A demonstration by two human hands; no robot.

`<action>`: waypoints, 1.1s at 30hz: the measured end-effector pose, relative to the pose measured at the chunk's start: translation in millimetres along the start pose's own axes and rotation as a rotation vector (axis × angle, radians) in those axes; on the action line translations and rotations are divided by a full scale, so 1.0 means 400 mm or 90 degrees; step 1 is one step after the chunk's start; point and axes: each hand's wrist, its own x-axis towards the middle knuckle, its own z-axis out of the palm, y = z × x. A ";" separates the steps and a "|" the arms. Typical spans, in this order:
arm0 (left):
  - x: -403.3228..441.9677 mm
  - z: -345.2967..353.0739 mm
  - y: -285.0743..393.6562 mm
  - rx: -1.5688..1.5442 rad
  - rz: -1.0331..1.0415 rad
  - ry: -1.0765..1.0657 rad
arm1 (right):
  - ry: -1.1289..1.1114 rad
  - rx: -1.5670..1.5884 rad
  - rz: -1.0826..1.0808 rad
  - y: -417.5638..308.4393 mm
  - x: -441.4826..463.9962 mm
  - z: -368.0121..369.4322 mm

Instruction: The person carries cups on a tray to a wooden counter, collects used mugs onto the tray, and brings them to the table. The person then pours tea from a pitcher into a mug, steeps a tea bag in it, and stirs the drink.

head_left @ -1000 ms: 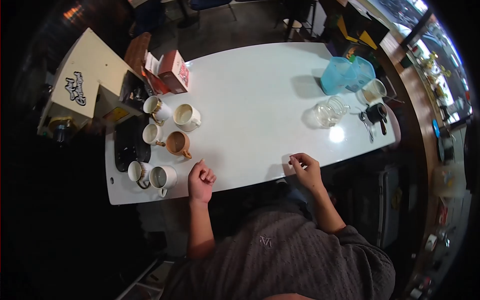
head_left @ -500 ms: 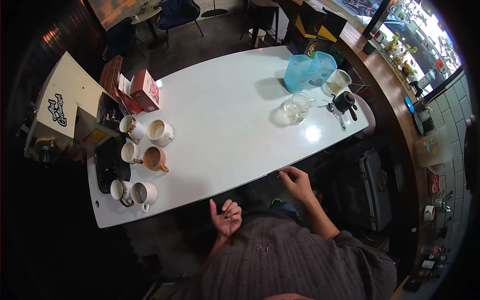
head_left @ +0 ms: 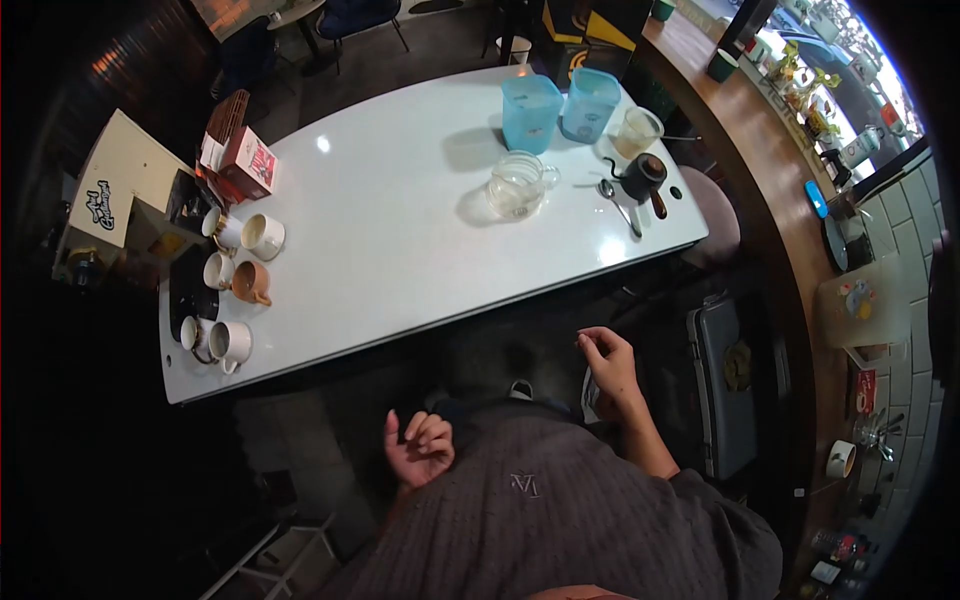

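My left hand is held in front of my body, below the table's edge, with the thumb apart and the fingers loosely bent. Nothing is in it. My right hand hangs in the air beyond the table's front edge, thumb and fingertips drawn together, and no object shows between them. Neither hand touches anything. On the white table, a clear glass jug stands nearest the hands, with two blue plastic pitchers behind it. A black gooseneck kettle and a spoon are to its right.
Several cups, including a brown cup and a white mug, crowd the table's left end beside a red box. A beaker stands at the far right. A grey case and a wooden counter lie rightward.
The view has shifted, and the table sits farther from my body. My right hand has come away from the table's edge. My left hand keeps its loose bend.
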 end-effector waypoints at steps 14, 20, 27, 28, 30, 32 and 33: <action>0.337 -0.091 -0.220 0.025 -0.236 -0.057 | -0.058 0.008 -0.029 0.054 0.018 -0.142; 0.147 -0.033 -0.200 -0.092 -0.149 -0.037 | -0.019 0.062 0.004 0.071 0.005 -0.147; 0.128 -0.087 -0.101 -0.183 -0.170 -0.068 | 0.002 0.058 0.063 0.097 0.019 -0.098; 0.181 -0.086 -0.101 -0.164 -0.252 -0.069 | -0.001 0.057 0.065 0.084 0.029 -0.091; 0.257 -0.096 -0.094 -0.134 -0.377 -0.079 | 0.002 0.037 0.047 0.062 0.049 -0.083; 0.325 -0.084 -0.091 -0.150 -0.422 -0.093 | 0.015 0.002 0.022 0.041 0.072 -0.079; 0.364 -0.075 -0.087 -0.131 -0.450 -0.122 | 0.031 0.008 0.030 0.029 0.082 -0.074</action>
